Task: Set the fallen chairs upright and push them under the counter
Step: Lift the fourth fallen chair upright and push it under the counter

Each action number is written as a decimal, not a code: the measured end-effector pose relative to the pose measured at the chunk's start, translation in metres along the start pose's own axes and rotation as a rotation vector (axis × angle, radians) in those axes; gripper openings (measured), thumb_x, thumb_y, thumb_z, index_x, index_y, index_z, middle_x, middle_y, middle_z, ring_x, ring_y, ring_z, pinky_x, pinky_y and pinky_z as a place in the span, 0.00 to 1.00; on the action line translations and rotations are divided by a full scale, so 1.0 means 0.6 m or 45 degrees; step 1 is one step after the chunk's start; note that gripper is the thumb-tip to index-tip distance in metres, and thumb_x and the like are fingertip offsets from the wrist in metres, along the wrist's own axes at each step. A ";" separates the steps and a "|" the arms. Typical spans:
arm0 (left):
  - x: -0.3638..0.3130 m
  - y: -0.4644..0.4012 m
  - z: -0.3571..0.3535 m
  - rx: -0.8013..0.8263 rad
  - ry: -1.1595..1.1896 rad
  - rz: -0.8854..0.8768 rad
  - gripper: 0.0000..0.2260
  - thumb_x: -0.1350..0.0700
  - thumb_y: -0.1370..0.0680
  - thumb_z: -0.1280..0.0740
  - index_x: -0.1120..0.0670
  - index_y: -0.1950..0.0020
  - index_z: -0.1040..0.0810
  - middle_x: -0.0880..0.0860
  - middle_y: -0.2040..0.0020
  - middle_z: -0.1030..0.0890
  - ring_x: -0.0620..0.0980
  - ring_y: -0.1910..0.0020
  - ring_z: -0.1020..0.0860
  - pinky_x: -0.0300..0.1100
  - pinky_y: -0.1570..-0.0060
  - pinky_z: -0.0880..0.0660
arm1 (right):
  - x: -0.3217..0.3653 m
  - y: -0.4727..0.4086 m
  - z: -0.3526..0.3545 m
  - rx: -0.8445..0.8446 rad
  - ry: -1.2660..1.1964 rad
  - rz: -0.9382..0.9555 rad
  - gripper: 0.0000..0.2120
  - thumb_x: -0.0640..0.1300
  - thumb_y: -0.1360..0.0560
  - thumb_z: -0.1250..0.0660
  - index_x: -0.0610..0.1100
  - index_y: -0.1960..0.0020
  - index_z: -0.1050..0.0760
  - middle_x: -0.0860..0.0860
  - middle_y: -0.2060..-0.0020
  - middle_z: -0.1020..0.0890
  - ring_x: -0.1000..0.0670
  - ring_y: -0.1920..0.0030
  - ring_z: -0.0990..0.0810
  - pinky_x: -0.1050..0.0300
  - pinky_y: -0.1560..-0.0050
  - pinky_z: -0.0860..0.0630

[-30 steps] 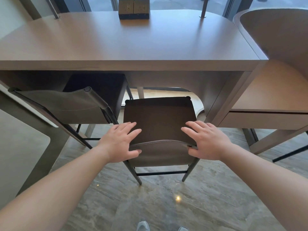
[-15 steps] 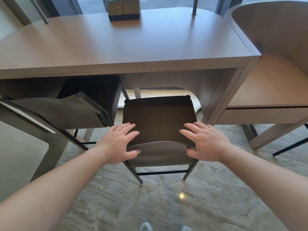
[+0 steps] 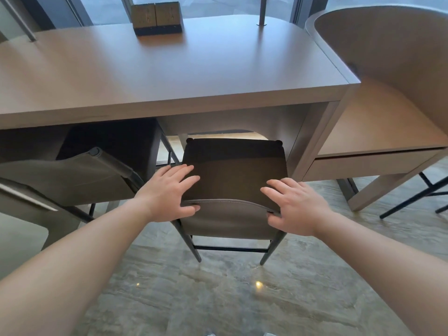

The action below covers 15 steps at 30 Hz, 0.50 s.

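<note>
A grey chair (image 3: 232, 170) with a dark seat stands upright on its legs in front of me, its seat partly under the wooden counter (image 3: 169, 73). My left hand (image 3: 169, 192) grips the left end of its low backrest, fingers over the top and thumb behind. My right hand (image 3: 293, 204) grips the right end the same way. A second grey chair (image 3: 72, 178) stands upright to the left, its dark seat tucked under the counter.
A dark double box (image 3: 156, 18) and a metal post (image 3: 261, 10) stand at the counter's far edge. A curved wooden booth seat (image 3: 378, 122) adjoins on the right, with black metal legs (image 3: 417, 192) below. The marble floor (image 3: 218, 294) lies underfoot.
The chair has slid a little forward, further under the counter, with both hands still on its backrest. My view has moved closer to the counter.
</note>
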<state>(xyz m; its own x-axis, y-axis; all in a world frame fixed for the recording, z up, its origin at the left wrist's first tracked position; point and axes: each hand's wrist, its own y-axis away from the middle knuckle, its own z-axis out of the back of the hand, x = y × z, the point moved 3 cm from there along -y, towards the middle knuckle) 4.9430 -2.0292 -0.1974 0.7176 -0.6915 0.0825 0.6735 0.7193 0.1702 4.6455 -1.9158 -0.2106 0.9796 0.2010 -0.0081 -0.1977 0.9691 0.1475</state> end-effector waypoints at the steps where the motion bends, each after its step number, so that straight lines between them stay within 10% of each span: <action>1: 0.003 -0.002 0.002 -0.023 -0.015 -0.004 0.40 0.26 0.28 0.52 0.46 0.22 0.40 0.51 0.20 0.42 0.52 0.21 0.46 0.53 0.23 0.49 | 0.002 -0.003 0.000 0.003 -0.003 -0.008 0.32 0.65 0.28 0.47 0.53 0.27 0.36 0.52 0.29 0.29 0.47 0.32 0.33 0.47 0.39 0.28; 15: 0.060 -0.015 0.008 -0.297 -0.181 -0.236 0.34 0.33 0.24 0.42 0.55 0.29 0.25 0.61 0.26 0.31 0.60 0.26 0.33 0.62 0.30 0.36 | 0.045 -0.031 0.017 -0.062 0.038 -0.091 0.31 0.63 0.27 0.43 0.50 0.28 0.33 0.50 0.31 0.26 0.46 0.33 0.29 0.48 0.39 0.27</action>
<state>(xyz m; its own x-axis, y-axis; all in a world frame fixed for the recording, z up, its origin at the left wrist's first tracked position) 4.9620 -2.0611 -0.1909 0.5584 -0.8025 0.2101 0.8244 0.5650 -0.0333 4.6757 -1.9300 -0.2037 0.9898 0.1343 -0.0469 -0.1293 0.9868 0.0973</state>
